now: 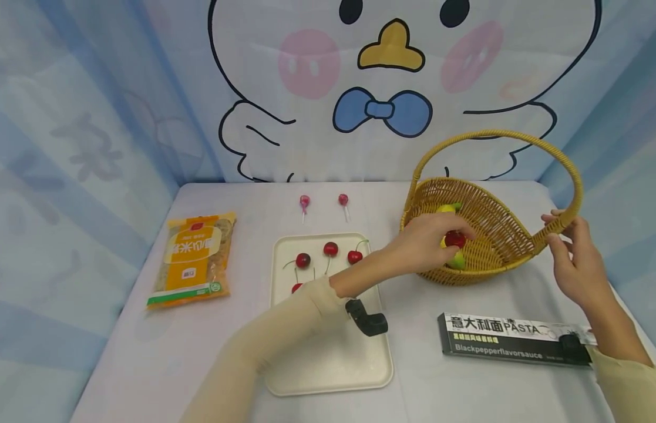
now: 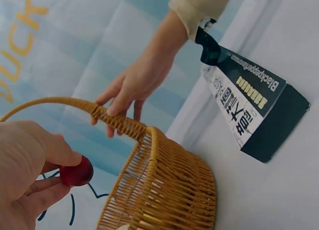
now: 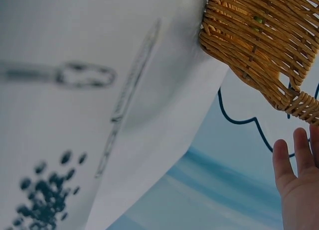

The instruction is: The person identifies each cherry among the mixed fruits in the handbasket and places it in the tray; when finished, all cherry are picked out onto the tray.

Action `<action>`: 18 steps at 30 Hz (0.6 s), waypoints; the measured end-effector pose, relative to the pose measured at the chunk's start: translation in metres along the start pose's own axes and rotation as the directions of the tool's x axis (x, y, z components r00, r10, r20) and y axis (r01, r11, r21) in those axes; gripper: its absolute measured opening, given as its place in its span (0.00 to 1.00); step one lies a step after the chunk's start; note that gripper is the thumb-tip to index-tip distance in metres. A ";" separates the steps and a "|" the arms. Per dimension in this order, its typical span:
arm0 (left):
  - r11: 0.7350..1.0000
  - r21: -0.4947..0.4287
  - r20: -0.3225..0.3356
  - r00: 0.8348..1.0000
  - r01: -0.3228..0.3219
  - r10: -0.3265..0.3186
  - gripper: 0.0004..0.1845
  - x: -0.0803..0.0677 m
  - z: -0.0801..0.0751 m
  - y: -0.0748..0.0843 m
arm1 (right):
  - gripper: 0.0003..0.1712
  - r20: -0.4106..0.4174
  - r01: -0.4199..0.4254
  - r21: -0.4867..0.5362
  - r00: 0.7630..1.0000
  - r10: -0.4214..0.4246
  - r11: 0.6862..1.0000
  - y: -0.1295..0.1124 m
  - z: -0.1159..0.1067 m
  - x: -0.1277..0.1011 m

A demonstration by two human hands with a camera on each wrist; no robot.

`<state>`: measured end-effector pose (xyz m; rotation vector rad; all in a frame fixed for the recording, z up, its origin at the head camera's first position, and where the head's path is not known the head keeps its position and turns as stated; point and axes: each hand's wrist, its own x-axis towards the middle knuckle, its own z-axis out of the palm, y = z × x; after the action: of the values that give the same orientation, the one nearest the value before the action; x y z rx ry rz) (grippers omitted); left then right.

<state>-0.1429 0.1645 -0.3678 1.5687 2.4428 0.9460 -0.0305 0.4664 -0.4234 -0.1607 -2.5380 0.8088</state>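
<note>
My left hand (image 1: 430, 239) reaches over the wicker basket (image 1: 486, 276) and pinches a dark red cherry (image 2: 77, 171) between thumb and fingers. Yellow and green fruit (image 1: 457, 261) lies in the basket, partly hidden by this hand. My right hand (image 1: 578, 267) is at the right base of the basket's arched handle (image 1: 573, 176), thumb on one side and fingers on the other. More cherries with stems, among them one cherry (image 1: 330, 249) near the top, lie on the cream tray (image 1: 328, 376); my left forearm covers part of it.
A black and white pasta box (image 1: 512, 341) lies in front of the basket, partly behind the right wrist. Two lollipops (image 1: 304, 202) lie behind the tray. At the left is an orange food bag (image 1: 192, 258). A printed curtain (image 1: 306, 147) hangs at the table's back edge.
</note>
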 end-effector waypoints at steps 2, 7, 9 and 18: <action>1.000 -0.011 -0.018 1.000 0.004 -0.004 0.15 -0.008 -0.002 -0.004 | 0.31 0.001 -0.006 -0.001 1.000 0.006 1.000 0.000 0.000 0.000; 0.997 -0.070 -0.050 0.998 0.037 -0.041 0.16 -0.030 -0.008 -0.015 | 0.31 0.009 -0.016 -0.004 1.000 0.016 1.000 -0.002 0.001 0.000; 0.994 -0.100 -0.068 0.996 0.046 -0.053 0.16 -0.038 -0.010 -0.019 | 0.31 0.014 -0.020 -0.004 1.000 0.020 1.000 -0.002 0.002 0.000; 0.973 -0.229 -0.113 0.991 0.040 -0.068 0.16 -0.068 -0.020 -0.027 | 0.31 0.007 -0.033 0.000 0.999 0.033 0.999 0.000 0.001 -0.001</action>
<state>-0.1400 0.0897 -0.3828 1.4008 2.3387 1.2919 -0.0301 0.4661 -0.4242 -0.2013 -2.5479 0.8230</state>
